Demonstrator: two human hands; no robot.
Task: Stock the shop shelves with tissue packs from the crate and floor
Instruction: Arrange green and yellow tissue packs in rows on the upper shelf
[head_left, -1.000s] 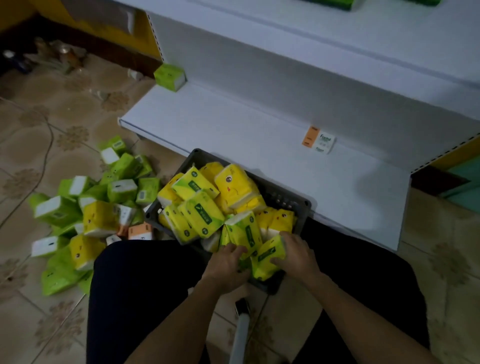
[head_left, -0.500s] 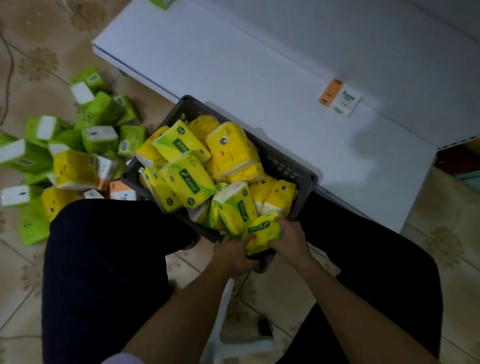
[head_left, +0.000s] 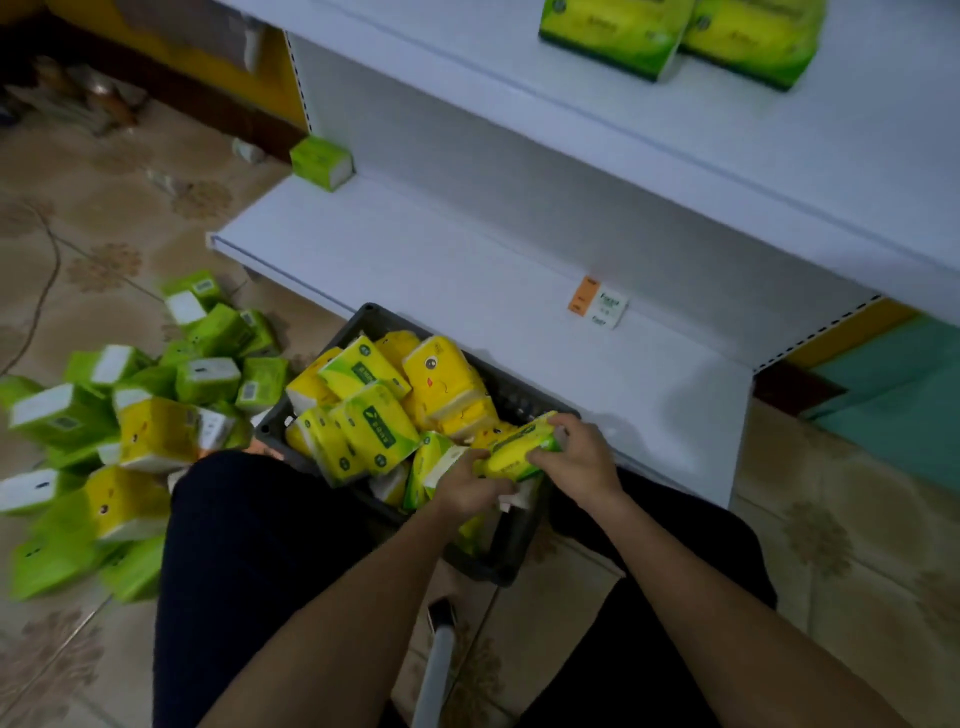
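Gripping one tissue pack (head_left: 519, 449) w/ left hand (head_left: 467, 491) & right hand (head_left: 579, 460) curled round it above the crate (head_left: 511, 551), the person is perhaps risking a drop, the smooth wrap giving little hold.

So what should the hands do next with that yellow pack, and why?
Probably lift the yellow pack forward onto the bottom shelf. Both the left hand and right hand grip it above the crate, and the shelf right behind the crate has bare space near the label.
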